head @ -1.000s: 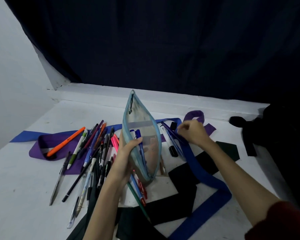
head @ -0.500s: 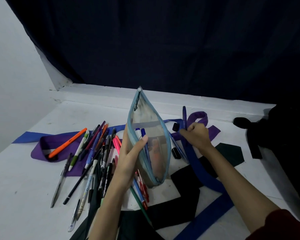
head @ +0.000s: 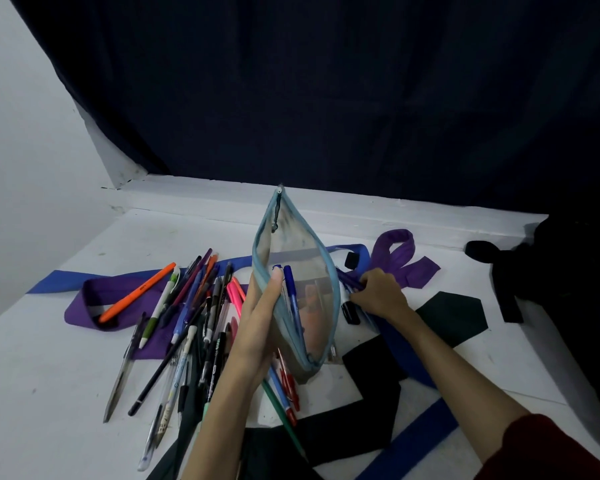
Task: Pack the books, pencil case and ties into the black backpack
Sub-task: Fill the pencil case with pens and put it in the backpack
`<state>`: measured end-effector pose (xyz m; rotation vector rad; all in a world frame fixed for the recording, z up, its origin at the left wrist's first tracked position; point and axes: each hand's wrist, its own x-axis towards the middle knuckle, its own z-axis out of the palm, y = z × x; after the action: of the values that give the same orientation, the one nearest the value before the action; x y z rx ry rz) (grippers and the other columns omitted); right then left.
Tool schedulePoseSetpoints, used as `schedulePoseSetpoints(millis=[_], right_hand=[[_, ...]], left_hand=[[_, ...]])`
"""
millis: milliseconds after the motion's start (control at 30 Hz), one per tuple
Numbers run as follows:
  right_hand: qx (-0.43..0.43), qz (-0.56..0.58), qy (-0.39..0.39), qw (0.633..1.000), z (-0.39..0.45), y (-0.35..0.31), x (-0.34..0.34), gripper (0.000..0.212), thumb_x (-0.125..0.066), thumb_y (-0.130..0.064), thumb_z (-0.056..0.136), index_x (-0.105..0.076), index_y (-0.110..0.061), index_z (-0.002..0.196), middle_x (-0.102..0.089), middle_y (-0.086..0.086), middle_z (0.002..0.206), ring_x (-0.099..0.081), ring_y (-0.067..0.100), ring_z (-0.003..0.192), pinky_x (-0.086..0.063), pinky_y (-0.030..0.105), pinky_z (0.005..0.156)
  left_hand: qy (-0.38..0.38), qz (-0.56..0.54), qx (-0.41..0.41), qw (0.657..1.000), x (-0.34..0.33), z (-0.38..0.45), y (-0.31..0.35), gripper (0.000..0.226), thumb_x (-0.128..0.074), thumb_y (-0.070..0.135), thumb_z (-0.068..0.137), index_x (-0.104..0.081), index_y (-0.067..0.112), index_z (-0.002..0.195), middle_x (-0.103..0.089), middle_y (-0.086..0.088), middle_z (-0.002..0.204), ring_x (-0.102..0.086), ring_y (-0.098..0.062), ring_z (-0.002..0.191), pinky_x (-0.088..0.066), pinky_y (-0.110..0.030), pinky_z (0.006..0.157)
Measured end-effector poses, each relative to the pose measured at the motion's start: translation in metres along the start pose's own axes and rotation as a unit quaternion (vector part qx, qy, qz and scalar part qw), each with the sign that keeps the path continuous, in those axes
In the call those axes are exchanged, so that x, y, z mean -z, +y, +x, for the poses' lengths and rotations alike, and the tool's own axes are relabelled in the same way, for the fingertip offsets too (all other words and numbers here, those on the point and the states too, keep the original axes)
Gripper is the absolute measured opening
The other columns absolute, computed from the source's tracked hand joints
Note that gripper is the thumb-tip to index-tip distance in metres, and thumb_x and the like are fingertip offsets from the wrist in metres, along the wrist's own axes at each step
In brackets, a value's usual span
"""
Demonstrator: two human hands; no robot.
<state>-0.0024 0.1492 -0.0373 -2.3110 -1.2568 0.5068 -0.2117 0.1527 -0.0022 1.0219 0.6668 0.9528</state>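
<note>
Centrally, left hand [head: 262, 318] grips the gaping clear pencil case [head: 297, 289]; right hand [head: 378, 294] pinches blue pens [head: 349, 282]; loose pens [head: 191, 306] crowd lower left of the white counter [head: 49, 375].

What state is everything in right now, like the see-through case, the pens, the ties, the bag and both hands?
Pencil case: unzipped, held upright, a few pens inside.
Left hand: grips the case's open edge.
Right hand: curled round pens beside the case.
Loose pens: scattered on the table, not packed.
Purple tie: lying loose.
Blue tie: lying loose.
Black backpack: at the right edge; too dark to tell whether open.
</note>
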Motion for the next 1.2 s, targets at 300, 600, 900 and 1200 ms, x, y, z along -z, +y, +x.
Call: schedulePoseSetpoints(millis=[300,600,900,1200], right_hand=[[-0.072,0.337,-0.055,0.937,-0.014,-0.007,0.031,0.009,-0.040,-0.005,0.099,-0.049,-0.002,0.101,-0.058,0.013,0.078,-0.058,0.023,0.067,-0.048,0.032,0.061],[0.085,0.358,-0.194,0.909,-0.085,-0.078,0.106,0.018,-0.052,-0.008,0.094,-0.063,0.005,0.099,-0.064,0.012,0.065,-0.045,0.009,0.037,-0.037,0.018,0.036],[0.129,0.075,-0.094,0.984,-0.081,-0.117,0.056,0.021,-0.046,-0.006,0.092,-0.055,0.011,0.097,-0.067,0.029,0.079,-0.069,0.034,0.063,-0.059,0.046,0.065],[0.160,-0.058,-0.073,0.983,-0.079,-0.135,0.053,0.021,-0.053,-0.020,0.090,-0.059,0.000,0.085,-0.061,0.011,0.073,-0.066,0.027,0.072,-0.057,0.034,0.066]], left_hand=[[-0.003,0.034,-0.011,0.999,0.003,0.005,-0.009,0.050,-0.059,0.057,0.078,-0.053,0.043,0.125,-0.066,0.003,0.121,-0.063,-0.020,0.111,-0.045,-0.047,0.101],[-0.002,0.050,-0.024,0.998,0.000,0.005,-0.017,0.066,-0.055,0.058,0.084,-0.035,0.037,0.143,-0.058,0.005,0.131,-0.060,-0.014,0.114,-0.054,-0.020,0.076],[0.009,0.026,0.017,0.999,0.003,0.012,-0.024,0.095,-0.061,0.075,0.065,-0.038,0.027,0.143,-0.058,-0.003,0.132,-0.060,-0.018,0.117,-0.048,-0.042,0.096],[0.022,-0.020,0.019,0.999,0.007,0.009,-0.014,0.058,-0.052,0.054,0.087,-0.053,0.017,0.132,-0.068,-0.010,0.116,-0.067,-0.021,0.103,-0.055,-0.030,0.078]])
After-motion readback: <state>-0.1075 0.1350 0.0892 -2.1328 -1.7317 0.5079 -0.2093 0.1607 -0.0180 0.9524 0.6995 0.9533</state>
